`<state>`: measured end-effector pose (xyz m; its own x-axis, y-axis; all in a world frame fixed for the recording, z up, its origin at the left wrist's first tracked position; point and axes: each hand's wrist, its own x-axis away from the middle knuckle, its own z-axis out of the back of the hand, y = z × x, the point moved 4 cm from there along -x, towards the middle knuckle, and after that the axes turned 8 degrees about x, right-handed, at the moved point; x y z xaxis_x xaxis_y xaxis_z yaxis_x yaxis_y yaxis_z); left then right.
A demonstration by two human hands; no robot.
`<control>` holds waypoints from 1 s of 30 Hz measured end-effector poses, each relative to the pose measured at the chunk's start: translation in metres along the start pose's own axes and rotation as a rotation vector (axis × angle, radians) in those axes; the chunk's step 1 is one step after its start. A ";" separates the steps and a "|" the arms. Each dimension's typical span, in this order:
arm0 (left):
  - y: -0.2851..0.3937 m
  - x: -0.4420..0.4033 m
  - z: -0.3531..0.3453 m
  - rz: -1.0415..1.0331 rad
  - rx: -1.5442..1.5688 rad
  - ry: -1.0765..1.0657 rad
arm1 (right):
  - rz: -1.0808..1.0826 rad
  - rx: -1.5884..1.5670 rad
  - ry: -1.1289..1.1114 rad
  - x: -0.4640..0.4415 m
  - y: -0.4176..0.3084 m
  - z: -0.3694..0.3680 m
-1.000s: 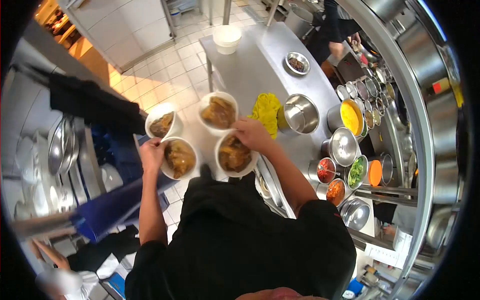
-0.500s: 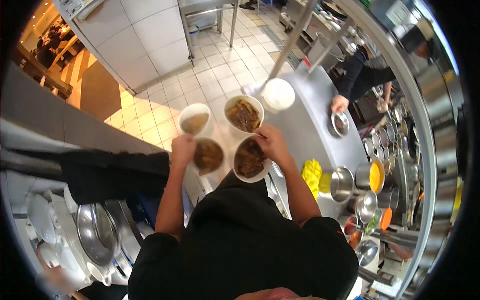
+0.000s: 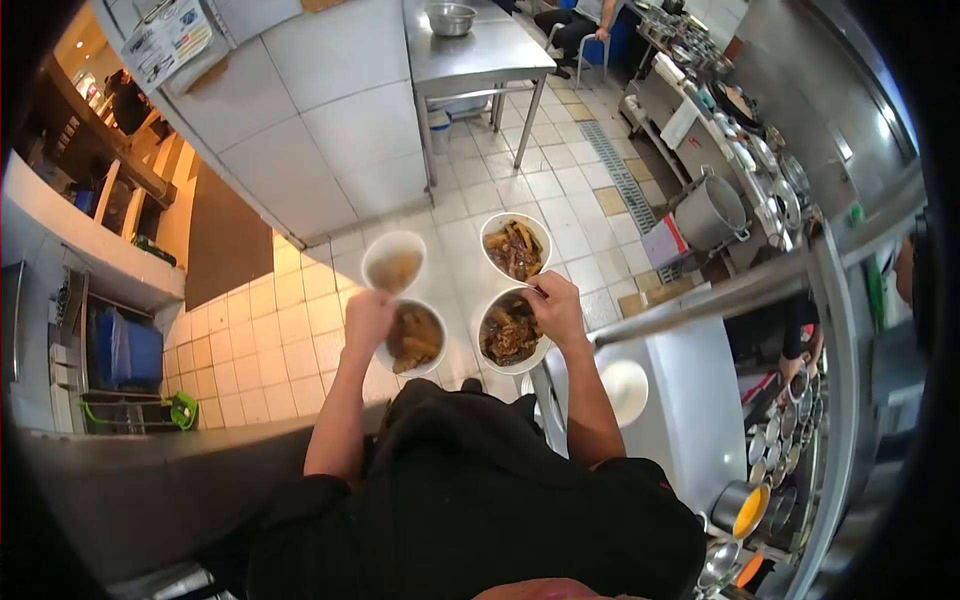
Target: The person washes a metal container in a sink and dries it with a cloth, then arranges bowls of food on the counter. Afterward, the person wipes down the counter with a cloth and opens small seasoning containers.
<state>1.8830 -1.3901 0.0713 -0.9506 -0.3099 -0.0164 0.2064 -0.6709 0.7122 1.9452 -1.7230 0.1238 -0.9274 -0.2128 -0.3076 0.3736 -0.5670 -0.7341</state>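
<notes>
Two white bowls of food hang from my left hand [image 3: 370, 318], which is closed where their rims meet. The far left bowl [image 3: 395, 265] is blurred, with pale brown contents; the near left bowl [image 3: 414, 340] holds brown pieces in broth. My right hand [image 3: 556, 308] pinches the touching rims of two more bowls. Its far right bowl [image 3: 516, 248] contains dark meat and yellowish strips, and the near right bowl [image 3: 511, 330] has dark brown chunks. All are held above the tiled floor, in front of my body.
A steel counter [image 3: 690, 385] with a round white container [image 3: 624, 392] lies to my right, behind a metal rail. Ahead stand a tiled partition [image 3: 345, 130] and a steel table [image 3: 470, 55]. A brown mat [image 3: 228, 240] lies at the left opening. Other people are further off.
My view has moved forward along the floor, with the counter and white container now further back on my right. Both hands still hold their bowls.
</notes>
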 end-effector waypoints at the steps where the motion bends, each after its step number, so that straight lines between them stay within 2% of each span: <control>1: 0.003 -0.023 0.004 0.043 -0.001 -0.025 | 0.000 0.020 0.009 -0.021 0.005 -0.002; 3: 0.008 -0.072 0.004 0.079 0.013 -0.047 | -0.005 0.055 0.029 -0.063 0.019 -0.007; 6: 0.007 -0.151 -0.018 -0.022 0.037 -0.050 | -0.031 0.116 0.066 -0.118 0.043 -0.014; 7: 0.007 -0.180 -0.030 0.000 0.051 -0.074 | -0.048 0.144 0.072 -0.134 0.048 -0.011; 10: 0.007 -0.268 -0.065 -0.164 0.062 -0.116 | -0.105 0.219 0.121 -0.183 0.067 -0.009; 20: 0.115 -0.485 -0.142 -0.283 0.055 -0.329 | -0.340 0.389 0.285 -0.290 0.152 0.021; 25: 0.164 -0.585 -0.196 -0.269 0.150 -0.342 | -0.396 0.362 0.285 -0.359 0.227 0.034; 30: 0.227 -0.693 -0.227 -0.359 0.103 -0.330 | -0.384 0.361 0.218 -0.462 0.291 0.052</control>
<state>2.6413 -1.4805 0.0857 -0.9836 0.1692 -0.0623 -0.1554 -0.6207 0.7685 2.4818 -1.8305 0.0837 -0.9561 0.2092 -0.2053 -0.0547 -0.8154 -0.5763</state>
